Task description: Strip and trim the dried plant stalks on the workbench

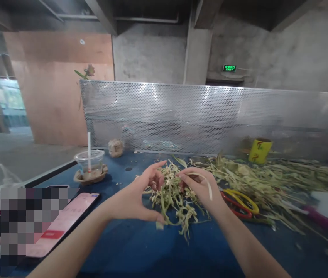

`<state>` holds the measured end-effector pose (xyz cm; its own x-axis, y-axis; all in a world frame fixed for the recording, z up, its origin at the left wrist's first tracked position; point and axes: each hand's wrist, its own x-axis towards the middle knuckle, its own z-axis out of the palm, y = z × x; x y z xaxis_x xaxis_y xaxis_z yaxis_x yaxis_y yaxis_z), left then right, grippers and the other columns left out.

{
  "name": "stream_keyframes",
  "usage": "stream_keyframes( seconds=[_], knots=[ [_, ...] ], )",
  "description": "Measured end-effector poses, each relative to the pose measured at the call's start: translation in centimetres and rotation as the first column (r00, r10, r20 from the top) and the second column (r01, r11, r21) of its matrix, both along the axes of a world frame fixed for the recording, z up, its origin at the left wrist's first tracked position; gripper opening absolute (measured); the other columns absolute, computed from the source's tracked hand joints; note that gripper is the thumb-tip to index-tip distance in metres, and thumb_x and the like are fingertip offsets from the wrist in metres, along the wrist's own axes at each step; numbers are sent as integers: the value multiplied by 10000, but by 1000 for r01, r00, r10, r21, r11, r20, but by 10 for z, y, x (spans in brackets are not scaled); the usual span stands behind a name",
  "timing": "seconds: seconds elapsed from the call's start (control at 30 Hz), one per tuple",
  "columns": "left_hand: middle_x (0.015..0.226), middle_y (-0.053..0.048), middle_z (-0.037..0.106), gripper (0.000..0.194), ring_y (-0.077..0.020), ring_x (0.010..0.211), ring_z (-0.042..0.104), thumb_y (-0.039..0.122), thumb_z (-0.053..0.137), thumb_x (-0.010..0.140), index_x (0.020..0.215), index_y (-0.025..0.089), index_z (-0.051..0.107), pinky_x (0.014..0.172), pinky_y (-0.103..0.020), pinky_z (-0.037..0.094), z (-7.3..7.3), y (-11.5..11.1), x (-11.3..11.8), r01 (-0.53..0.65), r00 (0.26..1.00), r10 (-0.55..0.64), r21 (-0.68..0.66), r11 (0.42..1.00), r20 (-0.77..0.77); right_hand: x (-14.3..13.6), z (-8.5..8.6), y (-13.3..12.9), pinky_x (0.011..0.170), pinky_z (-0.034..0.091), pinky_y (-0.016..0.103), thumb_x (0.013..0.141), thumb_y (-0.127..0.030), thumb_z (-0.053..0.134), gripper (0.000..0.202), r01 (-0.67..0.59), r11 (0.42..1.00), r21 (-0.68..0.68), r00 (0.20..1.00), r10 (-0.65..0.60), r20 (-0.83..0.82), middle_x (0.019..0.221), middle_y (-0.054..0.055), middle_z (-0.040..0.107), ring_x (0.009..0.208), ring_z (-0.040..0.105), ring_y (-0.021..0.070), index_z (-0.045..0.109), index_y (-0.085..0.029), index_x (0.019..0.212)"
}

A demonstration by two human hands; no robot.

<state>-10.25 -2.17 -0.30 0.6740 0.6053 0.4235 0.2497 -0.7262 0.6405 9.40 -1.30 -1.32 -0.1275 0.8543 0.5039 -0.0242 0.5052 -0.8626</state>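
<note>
A tangled bunch of pale green dried plant stems (171, 189) lies on the blue table between my hands. My left hand (143, 193) is at its left side, thumb and fingers spread apart, the thumb tip close to the lower stems. On the right, my right hand (200, 185) has its thumb and index finger pinched on a thin pale strip (207, 181), which curves over the back of the hand. Its other fingers are partly hidden beside the bunch.
Red and yellow handled scissors (245, 204) lie right of my hands, before a long heap of dried stems (256, 177). A yellow roll (260, 150), a lidded cup (90, 162) and a phone (65, 224) also rest on the table (129, 247). A perforated metal panel (164, 116) stands behind.
</note>
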Motion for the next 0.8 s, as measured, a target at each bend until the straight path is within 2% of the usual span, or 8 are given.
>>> stream_keyframes(
  seconds=[0.1,0.17,0.33,0.5,0.6,0.7,0.8],
  knots=[
    [901,-22,423,728,-140,816,435,146,505,738,1341,246,110,789,-330,393,-9,7,3,-51,991,47,33,998,122,-2,-1,0,474,507,262,663,-335,643,155,-46,998,-35,996,43,-72,510,-17,578,461,547,107,622,-181,658],
    [870,-16,429,669,-130,791,439,120,456,763,1336,245,133,771,-315,395,-13,12,5,-82,973,72,37,996,220,-3,-2,0,473,516,256,665,-319,646,139,-80,996,-46,992,75,-97,515,-20,578,470,554,105,628,-182,654],
    [815,5,469,693,-115,753,463,126,573,719,1307,248,227,746,-288,407,-16,14,5,-115,933,102,17,993,345,-6,-6,0,472,525,259,677,-296,641,110,-121,990,-71,990,115,-86,522,-25,579,468,562,103,635,-187,661],
    [756,13,489,627,-122,743,491,169,584,730,1275,227,280,718,-282,424,-17,6,4,-56,907,68,-42,998,415,-10,-7,-3,491,522,248,682,-280,633,91,-101,994,-38,995,101,-7,532,-27,588,472,581,107,649,-191,687],
    [737,7,504,517,-119,688,501,202,494,793,1265,211,283,668,-276,442,-21,3,7,-149,896,170,-84,985,411,-13,-8,-6,484,518,233,678,-256,633,58,-76,997,-23,997,77,13,544,-29,598,466,583,101,649,-203,660],
    [740,3,515,527,-130,667,514,178,477,795,1272,229,259,655,-290,454,-27,1,10,-263,900,235,29,964,367,-13,-10,-6,496,520,237,685,-256,628,53,-69,998,-11,997,69,23,594,-19,628,490,599,108,649,-211,664],
    [810,-10,517,614,-143,704,520,126,520,745,1279,256,247,666,-305,461,-33,0,11,-285,911,206,184,941,359,-13,-11,-6,516,523,244,700,-260,614,61,-49,999,8,998,48,42,594,-16,630,511,609,114,654,-214,694]
  ],
)
